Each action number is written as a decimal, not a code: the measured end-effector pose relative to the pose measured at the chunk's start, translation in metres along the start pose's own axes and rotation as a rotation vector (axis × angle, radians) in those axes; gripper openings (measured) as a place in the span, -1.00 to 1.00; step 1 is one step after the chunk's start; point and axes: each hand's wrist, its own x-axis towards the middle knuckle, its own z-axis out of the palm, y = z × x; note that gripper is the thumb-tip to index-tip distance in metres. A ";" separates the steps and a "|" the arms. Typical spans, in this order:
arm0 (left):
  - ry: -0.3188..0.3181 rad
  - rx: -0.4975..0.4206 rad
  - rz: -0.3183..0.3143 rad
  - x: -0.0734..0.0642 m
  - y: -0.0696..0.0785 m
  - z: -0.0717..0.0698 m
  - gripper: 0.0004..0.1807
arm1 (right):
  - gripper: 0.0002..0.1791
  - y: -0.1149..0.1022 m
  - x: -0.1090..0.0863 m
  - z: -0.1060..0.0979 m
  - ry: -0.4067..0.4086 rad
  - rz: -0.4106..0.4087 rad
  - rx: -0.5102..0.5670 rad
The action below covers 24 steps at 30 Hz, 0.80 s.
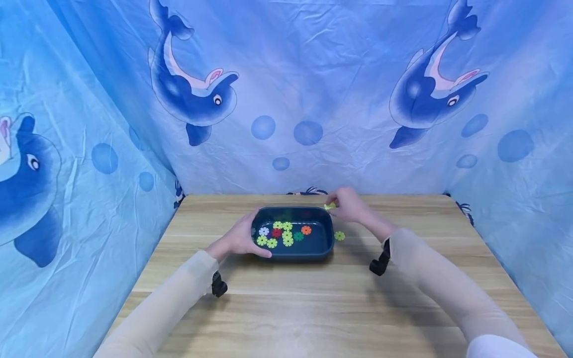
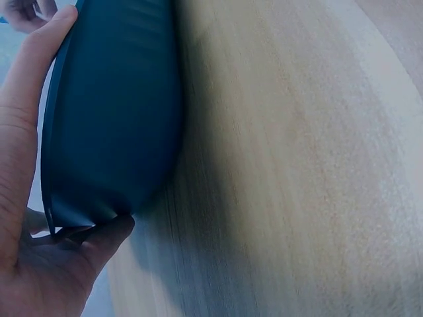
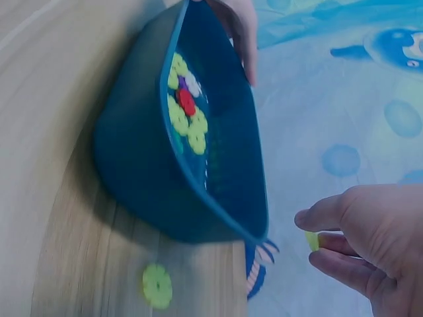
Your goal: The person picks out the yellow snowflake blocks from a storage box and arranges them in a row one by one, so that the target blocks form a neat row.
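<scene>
"Pale sleeves point(image 1: 165, 301) are closest on my feed, reaching over the table point(image 1: 291, 308). Past them, the left hand point(image 1: 240, 236) grips the left end of the dark tray point(image 1: 295, 257), thumb along the near rim."

"What's in the tray?"

"I see flower-shaped discs point(image 1: 287, 242), mostly yellow-green, with red, orange, white and green among them. Just right of the tray, one loose disc point(image 1: 340, 236) lies on the table."

"And the right hand point(image 1: 350, 206)?"

"Farther off, by the tray's far right corner. It pinches a yellow-green piece point(image 1: 330, 206) between thumb and fingers; the right wrist view shows it apart from the rim."

"What worries you?"

"That pinch, I'd say. The piece is small and thin, so a slip could drop it outside the wall. If the left hand shoved rightward, the tray could knock the loose disc. Behind everything hangs the dolphin backdrop point(image 1: 309, 59); a piece flicked past the table's far edge could vanish from my view."
</scene>
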 end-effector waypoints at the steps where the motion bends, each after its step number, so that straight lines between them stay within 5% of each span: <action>1: -0.002 0.001 -0.002 0.000 0.000 0.000 0.72 | -0.89 0.004 -0.003 -0.001 0.007 0.001 -0.002; 13: -0.002 0.000 0.006 -0.002 0.002 0.000 0.69 | -0.89 0.041 -0.032 -0.007 0.004 0.017 -0.020; 24: -0.008 -0.016 -0.005 -0.003 0.004 -0.001 0.68 | -0.88 0.051 -0.046 -0.003 -0.007 0.017 -0.020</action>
